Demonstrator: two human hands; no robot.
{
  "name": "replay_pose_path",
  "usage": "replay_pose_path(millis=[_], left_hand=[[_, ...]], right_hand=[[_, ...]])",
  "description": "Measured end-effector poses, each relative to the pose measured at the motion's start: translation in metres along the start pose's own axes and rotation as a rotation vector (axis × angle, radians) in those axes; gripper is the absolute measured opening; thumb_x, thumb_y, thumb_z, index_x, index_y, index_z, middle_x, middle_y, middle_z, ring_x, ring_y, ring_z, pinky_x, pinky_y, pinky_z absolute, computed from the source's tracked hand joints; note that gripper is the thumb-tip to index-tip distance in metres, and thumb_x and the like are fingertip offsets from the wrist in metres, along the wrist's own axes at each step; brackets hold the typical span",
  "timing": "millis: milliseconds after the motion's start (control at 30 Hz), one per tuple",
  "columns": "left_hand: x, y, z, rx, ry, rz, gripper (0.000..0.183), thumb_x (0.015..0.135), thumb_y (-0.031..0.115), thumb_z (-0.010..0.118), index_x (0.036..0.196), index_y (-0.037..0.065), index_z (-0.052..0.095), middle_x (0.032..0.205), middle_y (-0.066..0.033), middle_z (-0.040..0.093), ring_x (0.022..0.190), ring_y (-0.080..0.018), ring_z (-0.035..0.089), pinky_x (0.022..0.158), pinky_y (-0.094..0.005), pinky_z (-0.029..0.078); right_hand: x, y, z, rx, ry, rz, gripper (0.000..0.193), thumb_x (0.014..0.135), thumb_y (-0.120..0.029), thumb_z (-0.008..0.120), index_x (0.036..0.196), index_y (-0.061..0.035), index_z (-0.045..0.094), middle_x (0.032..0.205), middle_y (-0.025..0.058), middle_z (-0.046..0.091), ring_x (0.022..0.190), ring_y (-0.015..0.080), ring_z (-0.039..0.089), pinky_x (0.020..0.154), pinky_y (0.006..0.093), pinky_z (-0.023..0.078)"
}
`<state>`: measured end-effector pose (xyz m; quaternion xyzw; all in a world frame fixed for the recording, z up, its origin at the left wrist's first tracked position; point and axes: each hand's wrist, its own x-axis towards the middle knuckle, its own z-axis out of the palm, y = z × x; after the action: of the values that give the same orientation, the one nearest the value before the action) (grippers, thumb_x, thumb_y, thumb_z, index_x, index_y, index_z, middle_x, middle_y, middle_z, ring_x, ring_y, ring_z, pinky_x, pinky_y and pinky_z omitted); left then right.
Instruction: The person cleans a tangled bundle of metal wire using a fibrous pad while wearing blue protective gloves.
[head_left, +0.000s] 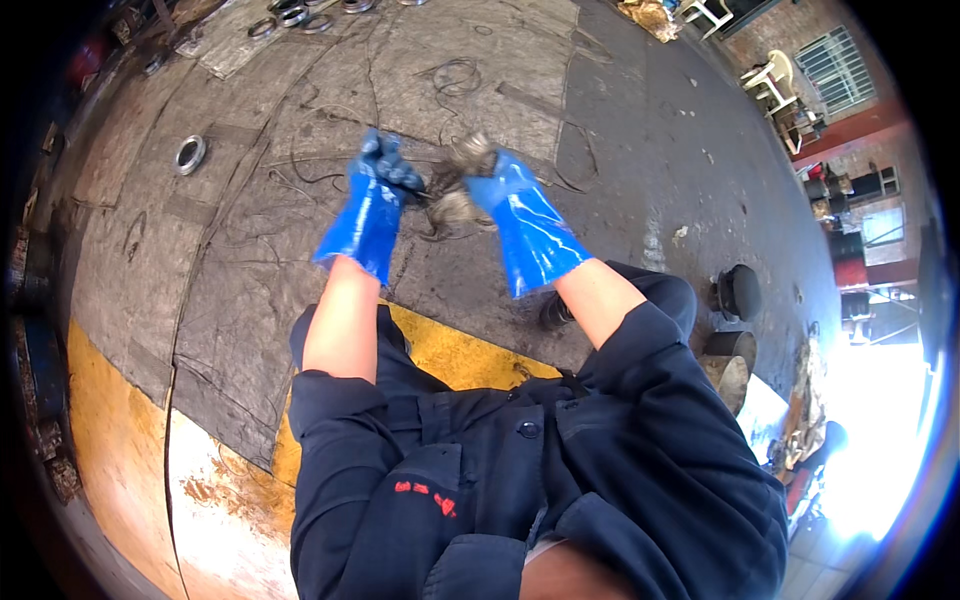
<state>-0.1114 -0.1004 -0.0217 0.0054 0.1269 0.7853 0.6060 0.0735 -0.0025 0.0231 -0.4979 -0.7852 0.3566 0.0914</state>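
Observation:
Both of my hands wear long, shiny blue rubber gloves and reach out over the floor. My left hand (385, 165) is closed, its fingers curled, at the left side of a frayed grey-brown tangle of strands (455, 208). What lies inside its fist is hidden. My right hand (497, 180) grips the tangle, which sticks out above and below its fingers. Blur keeps me from telling whether the strands are wire or fibre. Dark loose wires (320, 178) lie on the floor covering just beyond and beside my hands.
A metal ring (190, 155) lies at the left, and several more rings (292, 16) sit at the far left. Worn grey sheets (240, 240) cover the floor, with a yellow painted band (450, 350) near my legs. Round dark containers (738, 292) stand at right, white chairs (770, 80) farther off.

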Motion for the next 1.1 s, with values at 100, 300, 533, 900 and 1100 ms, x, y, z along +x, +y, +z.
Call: replay_pose_path(millis=[100,300,533,900,1100], left_hand=[[0.004,0.019,-0.006,-0.064,-0.101,-0.158,0.04,0.102,0.037,0.047,0.072,0.019,0.065,0.044,0.0098,0.043,0.037,-0.0109,0.04,0.044,-0.0327,0.033],[0.005,0.022,-0.009,-0.184,-0.299,-0.153,0.045,0.103,0.039,0.047,0.065,0.021,0.063,0.047,0.0093,0.05,0.038,-0.011,0.04,0.046,-0.0327,0.034],[-0.024,0.081,0.0,-0.189,-0.266,0.107,0.045,0.096,0.032,0.054,0.053,0.024,0.054,0.041,0.0093,0.044,0.037,-0.0094,0.038,0.046,-0.0304,0.033],[-0.029,0.059,0.018,-0.279,-0.269,0.059,0.048,0.1,0.023,0.055,0.052,0.023,0.05,0.043,0.0108,0.048,0.038,-0.0051,0.04,0.045,-0.0248,0.032],[-0.03,0.05,0.019,-0.426,-0.436,-0.015,0.043,0.099,0.03,0.057,0.058,0.019,0.053,0.047,0.0089,0.047,0.043,-0.0077,0.04,0.048,-0.0267,0.033]], right_hand=[[0.017,0.053,-0.003,-0.101,0.003,0.093,0.046,0.09,-0.036,0.068,0.127,-0.0088,0.069,0.12,0.016,0.073,0.112,0.0317,0.069,0.095,0.0402,0.052],[0.009,0.117,0.004,-0.262,0.031,0.192,0.045,0.088,-0.037,0.068,0.124,-0.0097,0.071,0.118,0.018,0.073,0.114,0.0347,0.068,0.095,0.0411,0.053],[-0.028,0.21,-0.025,0.371,0.223,0.403,0.032,0.089,-0.016,0.072,0.12,-0.008,0.071,0.113,0.0105,0.074,0.101,0.0224,0.07,0.088,0.0372,0.055],[0.008,0.026,0.018,0.867,-0.629,-0.104,0.075,0.078,-0.024,0.091,0.139,-0.0008,0.056,0.129,0.0091,0.068,0.116,0.0202,0.065,0.103,0.036,0.051],[0.0,-0.019,0.079,0.814,-0.709,-0.032,0.049,0.08,-0.02,0.087,0.122,-0.0028,0.07,0.109,0.0051,0.074,0.099,0.0147,0.066,0.094,0.0323,0.051]])
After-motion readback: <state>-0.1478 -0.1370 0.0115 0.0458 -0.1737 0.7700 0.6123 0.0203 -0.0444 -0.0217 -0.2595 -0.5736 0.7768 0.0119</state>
